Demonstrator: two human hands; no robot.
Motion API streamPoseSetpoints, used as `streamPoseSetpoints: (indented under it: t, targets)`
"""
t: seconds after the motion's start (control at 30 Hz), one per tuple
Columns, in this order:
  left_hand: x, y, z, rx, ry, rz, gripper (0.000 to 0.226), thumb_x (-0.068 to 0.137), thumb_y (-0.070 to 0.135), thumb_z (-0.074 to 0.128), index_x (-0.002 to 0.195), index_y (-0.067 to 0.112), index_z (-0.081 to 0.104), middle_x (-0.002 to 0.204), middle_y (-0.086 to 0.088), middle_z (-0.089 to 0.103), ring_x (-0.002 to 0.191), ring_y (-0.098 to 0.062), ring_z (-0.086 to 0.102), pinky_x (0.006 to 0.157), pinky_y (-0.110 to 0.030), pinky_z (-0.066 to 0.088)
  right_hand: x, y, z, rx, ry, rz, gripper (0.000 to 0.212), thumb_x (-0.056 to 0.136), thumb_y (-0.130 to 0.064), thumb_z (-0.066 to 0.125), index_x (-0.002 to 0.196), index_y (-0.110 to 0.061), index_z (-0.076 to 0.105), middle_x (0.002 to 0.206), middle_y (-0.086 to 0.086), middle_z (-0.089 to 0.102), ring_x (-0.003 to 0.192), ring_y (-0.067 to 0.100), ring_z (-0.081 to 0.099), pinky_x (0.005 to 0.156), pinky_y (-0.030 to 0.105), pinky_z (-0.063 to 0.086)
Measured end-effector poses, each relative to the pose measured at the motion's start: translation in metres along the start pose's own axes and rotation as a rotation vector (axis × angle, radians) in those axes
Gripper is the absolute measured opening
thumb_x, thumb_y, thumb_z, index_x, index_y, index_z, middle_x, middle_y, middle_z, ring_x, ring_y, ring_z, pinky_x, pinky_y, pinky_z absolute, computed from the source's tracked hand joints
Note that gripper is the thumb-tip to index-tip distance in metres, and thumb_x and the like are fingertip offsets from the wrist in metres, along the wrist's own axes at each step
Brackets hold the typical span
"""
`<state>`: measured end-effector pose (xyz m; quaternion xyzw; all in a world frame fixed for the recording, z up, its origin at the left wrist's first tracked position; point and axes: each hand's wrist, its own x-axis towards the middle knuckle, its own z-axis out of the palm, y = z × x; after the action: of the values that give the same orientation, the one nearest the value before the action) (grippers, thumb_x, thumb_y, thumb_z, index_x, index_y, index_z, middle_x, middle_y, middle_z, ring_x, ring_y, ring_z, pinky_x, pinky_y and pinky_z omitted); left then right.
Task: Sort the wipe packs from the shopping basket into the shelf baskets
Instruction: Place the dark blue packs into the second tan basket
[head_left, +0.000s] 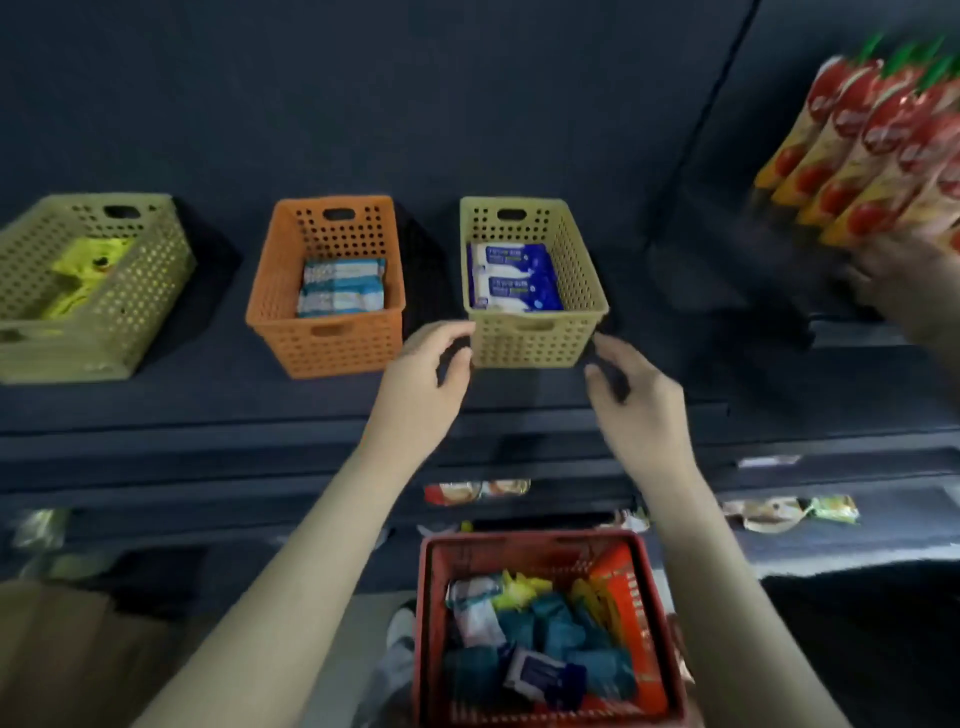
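A red shopping basket (660, 623) at the bottom holds several wipe packs (540, 639) in teal, yellow, white and blue. On the dark shelf stand three perforated baskets. The left beige basket (156, 291) holds yellow-green packs (88, 275). The orange basket (270, 291) holds light blue and white packs (343, 288). The right beige basket (582, 306) holds blue and white packs (511, 278). My left hand (421, 384) is at that basket's front left corner, fingers loosely curled, holding nothing. My right hand (639, 400) hovers near its front right corner, also empty.
Red and yellow pouches (872, 150) hang at the upper right, with another person's hand (893, 280) just below them. Snack packets (789, 512) lie on the lower shelf. A shoe (402, 629) shows left of the shopping basket.
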<state>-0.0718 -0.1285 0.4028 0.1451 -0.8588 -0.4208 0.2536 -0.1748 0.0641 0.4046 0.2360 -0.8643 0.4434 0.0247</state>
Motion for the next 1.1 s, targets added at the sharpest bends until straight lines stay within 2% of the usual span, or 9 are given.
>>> streamPoseSetpoints:
  t: [0.07, 0.17, 0.3, 0.5, 0.63, 0.8, 0.9, 1.0, 1.1]
  targets:
    - [-0.049, -0.01, 0.012, -0.014, -0.058, -0.07, 0.032, 0.099, 0.019, 0.05, 0.131, 0.021, 0.057, 0.129, 0.014, 0.054, 0.124, -0.004, 0.049, 0.105, -0.024, 0.039, -0.047, 0.021, 0.002, -0.013, -0.081, 0.101, 0.039, 0.096, -0.022, 0.055, 0.135, -0.018, 0.055, 0.128, -0.003, 0.062, 0.116, 0.012, 0.058, 0.09, 0.014, 0.04]
    - [-0.116, -0.038, 0.032, 0.013, -0.162, -0.198, 0.032, 0.097, 0.018, 0.053, 0.129, 0.02, 0.058, 0.127, 0.012, 0.055, 0.121, -0.008, 0.053, 0.103, -0.028, 0.043, -0.11, 0.058, 0.01, -0.065, -0.195, 0.245, 0.039, 0.097, -0.023, 0.055, 0.135, -0.017, 0.055, 0.118, 0.007, 0.068, 0.104, 0.025, 0.064, 0.086, 0.027, 0.047]
    - [-0.195, -0.084, 0.055, 0.029, -0.326, -0.429, 0.032, 0.097, 0.017, 0.054, 0.128, 0.015, 0.059, 0.125, -0.001, 0.062, 0.117, -0.014, 0.058, 0.1, -0.034, 0.047, -0.177, 0.108, 0.028, -0.175, -0.33, 0.45, 0.036, 0.096, -0.022, 0.055, 0.131, -0.015, 0.058, 0.113, 0.014, 0.069, 0.095, 0.032, 0.064, 0.071, 0.025, 0.037]
    - [-0.27, -0.153, 0.088, -0.051, -0.484, -0.751, 0.041, 0.091, 0.032, 0.056, 0.125, 0.009, 0.06, 0.12, -0.01, 0.066, 0.108, -0.024, 0.064, 0.095, -0.045, 0.051, -0.236, 0.164, 0.062, -0.286, -0.442, 0.7, 0.038, 0.096, -0.024, 0.054, 0.134, -0.014, 0.056, 0.132, 0.013, 0.059, 0.118, 0.032, 0.056, 0.092, 0.031, 0.043]
    - [-0.285, -0.191, 0.127, -0.022, -0.552, -0.856, 0.034, 0.097, 0.023, 0.054, 0.129, 0.011, 0.058, 0.119, -0.005, 0.064, 0.106, -0.019, 0.063, 0.092, -0.031, 0.05, -0.246, 0.213, 0.098, -0.314, -0.558, 0.694, 0.036, 0.093, -0.015, 0.058, 0.128, -0.005, 0.059, 0.126, 0.02, 0.062, 0.115, 0.036, 0.058, 0.094, 0.036, 0.045]
    - [-0.289, -0.247, 0.193, -0.024, -0.602, -0.954, 0.032, 0.099, 0.035, 0.047, 0.126, 0.02, 0.054, 0.113, -0.001, 0.067, 0.093, -0.013, 0.065, 0.078, -0.028, 0.055, -0.242, 0.29, 0.149, -0.318, -0.693, 0.713, 0.042, 0.092, -0.025, 0.061, 0.131, -0.011, 0.058, 0.127, 0.015, 0.063, 0.116, 0.031, 0.058, 0.093, 0.032, 0.043]
    - [-0.287, -0.28, 0.233, -0.005, -0.55, -0.999, 0.033, 0.099, 0.038, 0.046, 0.125, 0.019, 0.053, 0.105, 0.01, 0.063, 0.082, 0.001, 0.059, 0.063, -0.012, 0.043, -0.242, 0.333, 0.181, -0.303, -0.776, 0.683, 0.045, 0.093, -0.031, 0.06, 0.135, -0.015, 0.054, 0.132, 0.01, 0.06, 0.121, 0.028, 0.055, 0.095, 0.032, 0.043]
    - [-0.285, -0.302, 0.266, -0.051, -0.461, -1.094, 0.036, 0.097, 0.043, 0.048, 0.127, 0.022, 0.054, 0.104, 0.008, 0.066, 0.079, 0.0, 0.06, 0.061, -0.016, 0.041, -0.247, 0.365, 0.204, -0.298, -0.835, 0.669, 0.045, 0.094, -0.034, 0.058, 0.136, -0.018, 0.051, 0.129, 0.009, 0.06, 0.11, 0.023, 0.059, 0.077, 0.024, 0.041]
    - [-0.286, -0.324, 0.29, -0.111, -0.365, -1.192, 0.042, 0.093, 0.038, 0.058, 0.131, 0.019, 0.053, 0.118, 0.002, 0.063, 0.096, -0.009, 0.058, 0.07, -0.021, 0.041, -0.255, 0.385, 0.217, -0.302, -0.836, 0.639, 0.037, 0.095, -0.032, 0.057, 0.129, -0.019, 0.055, 0.115, 0.003, 0.062, 0.089, 0.013, 0.056, 0.06, 0.014, 0.037]
